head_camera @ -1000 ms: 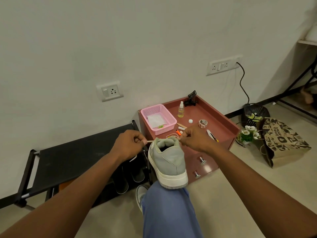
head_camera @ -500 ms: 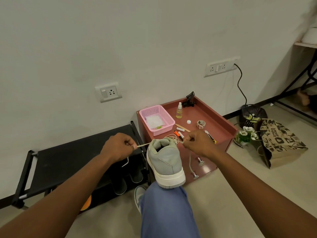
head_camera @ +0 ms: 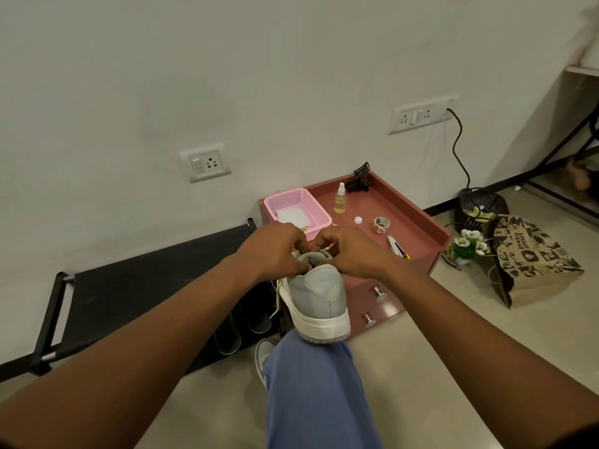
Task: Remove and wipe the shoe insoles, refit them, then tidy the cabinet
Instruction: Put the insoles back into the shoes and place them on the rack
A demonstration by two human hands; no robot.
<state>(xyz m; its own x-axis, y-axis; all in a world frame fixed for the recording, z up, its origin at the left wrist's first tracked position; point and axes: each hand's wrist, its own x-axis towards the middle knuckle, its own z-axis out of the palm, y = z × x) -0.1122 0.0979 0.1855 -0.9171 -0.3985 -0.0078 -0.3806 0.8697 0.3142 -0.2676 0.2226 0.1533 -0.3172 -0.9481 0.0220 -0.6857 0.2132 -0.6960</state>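
A grey shoe (head_camera: 316, 299) with a white sole rests heel-first on my knee in blue trousers (head_camera: 319, 390). My left hand (head_camera: 275, 251) and my right hand (head_camera: 351, 251) meet over the shoe's opening, fingers curled and pinching its white laces. A loose lace end (head_camera: 276, 301) hangs down the shoe's left side. The insole is hidden. Behind stands the reddish cabinet (head_camera: 418, 222). A second grey shoe (head_camera: 262, 358) lies on the floor by my leg.
On the cabinet sit a pink basket (head_camera: 303, 205) with a white cloth, a spray bottle (head_camera: 340, 199), tape roll (head_camera: 381, 224), white cap and black clip. A black shoe rack (head_camera: 129, 286) stands left. Right, on the floor: paper bag (head_camera: 531, 257), flowers, black bin.
Both hands, spread apart pulling the laces sideways, have come together over the shoe's opening. The view has shifted slightly.
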